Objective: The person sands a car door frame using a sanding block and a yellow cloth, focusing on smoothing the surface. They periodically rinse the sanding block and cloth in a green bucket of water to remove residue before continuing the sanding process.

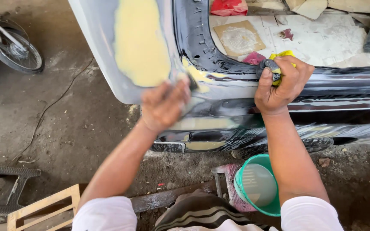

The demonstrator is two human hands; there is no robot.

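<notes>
Green bucket (258, 185) sits on the dirt floor (78, 124) at lower centre-right, just under the right forearm; holds pale, milky water, abt. half full. It leans against a pink-and-grey stool (230, 184).

Car body panel (236, 102) fills the upper centre & right of frame: glossy wet black, w/ a grey primed section at upper centre carrying a big patch of yellow filler (140, 40). More yellow smears at the black corner edge & lower down on the panel.

Left hand (164, 104), centre frame, is blurred; fingers curled round a small dark sanding block (191, 82), pressed on the panel's lower corner by the filler. Right hand (281, 83), centre-right, is clenched on a yellow-and-grey wet cloth (277, 64) resting on the panel's top edge.

Behind the edge, upper right: papers & cardboard (238, 37), red rag (228, 6).

Open floor at left; motorbike wheel (16, 49) upper left, wooden frame (43, 207) & black plastic step (3, 190) lower left.
</notes>
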